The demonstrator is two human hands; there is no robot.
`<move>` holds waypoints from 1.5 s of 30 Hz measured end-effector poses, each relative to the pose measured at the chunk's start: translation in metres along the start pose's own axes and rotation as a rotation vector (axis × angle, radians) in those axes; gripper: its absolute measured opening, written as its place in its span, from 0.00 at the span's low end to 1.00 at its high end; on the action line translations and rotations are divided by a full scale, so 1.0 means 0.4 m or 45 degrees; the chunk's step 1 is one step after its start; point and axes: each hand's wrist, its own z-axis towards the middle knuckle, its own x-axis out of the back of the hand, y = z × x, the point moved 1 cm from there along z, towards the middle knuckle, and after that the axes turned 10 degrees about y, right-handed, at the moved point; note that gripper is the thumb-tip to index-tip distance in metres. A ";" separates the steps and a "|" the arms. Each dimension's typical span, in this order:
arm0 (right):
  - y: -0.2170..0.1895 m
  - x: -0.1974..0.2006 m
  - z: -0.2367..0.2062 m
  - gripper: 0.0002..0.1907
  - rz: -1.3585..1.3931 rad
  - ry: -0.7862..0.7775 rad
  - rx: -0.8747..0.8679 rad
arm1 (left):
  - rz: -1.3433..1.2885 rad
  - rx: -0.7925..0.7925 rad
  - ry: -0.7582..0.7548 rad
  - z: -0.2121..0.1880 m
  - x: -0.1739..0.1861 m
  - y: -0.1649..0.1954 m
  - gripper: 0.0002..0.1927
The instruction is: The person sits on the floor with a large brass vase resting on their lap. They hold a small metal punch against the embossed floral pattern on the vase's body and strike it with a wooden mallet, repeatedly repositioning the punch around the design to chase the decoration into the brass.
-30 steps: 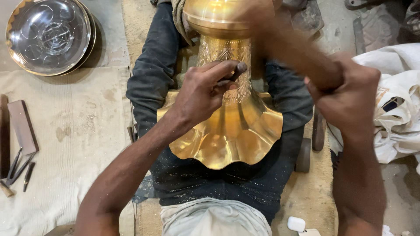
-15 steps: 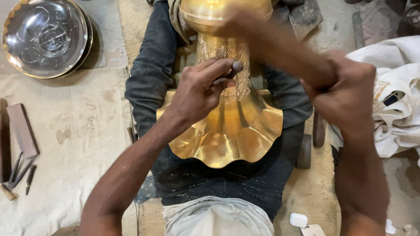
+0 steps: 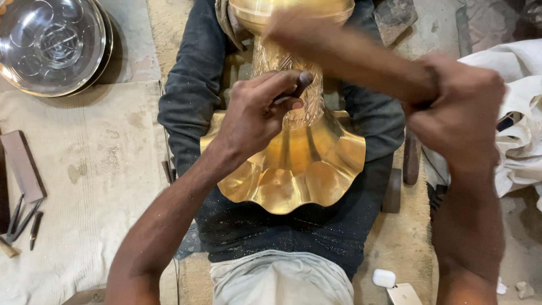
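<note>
Brass vase (image 3: 293, 169) lies across the person's lap on dark trousers, flared scalloped mouth toward the body, engraved neck pointing away. Left hand (image 3: 257, 110) rests on the neck, fingers curled and pinching a short dark punch (image 3: 296, 87) with its tip against the engraving; compared with half a second ago the grip and spot on the neck are unchanged. Right hand (image 3: 463, 110), right of the vase, is closed in a fist around a wooden mallet handle (image 3: 350, 53), which is motion-blurred and crosses above the vase's neck; in the earlier frame the handle stood a little higher over the vase's far bulb, now its end sits nearer the punch. Left of the vase: steel round trays (image 3: 53, 45) on the floor and small hand tools (image 3: 22, 217) on a cloth. Right of the vase: crumpled white cloth (image 3: 519, 124).
</note>
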 end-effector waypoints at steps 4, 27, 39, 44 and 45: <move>0.001 0.010 -0.011 0.05 0.195 -0.110 -0.166 | 0.070 0.108 -0.059 -0.001 0.004 -0.008 0.11; 0.001 0.008 -0.013 0.06 -0.215 -0.036 0.051 | -0.038 -0.016 0.035 0.002 0.012 0.002 0.17; -0.022 0.006 0.020 0.10 0.215 0.046 -0.044 | -0.057 0.002 0.071 0.001 0.014 0.004 0.16; -0.022 0.003 0.022 0.09 -0.200 -0.003 0.088 | -0.088 -0.002 0.051 0.004 0.013 -0.001 0.14; -0.020 0.003 0.018 0.10 0.054 0.006 -0.021 | -0.078 0.001 0.055 0.003 0.015 -0.002 0.15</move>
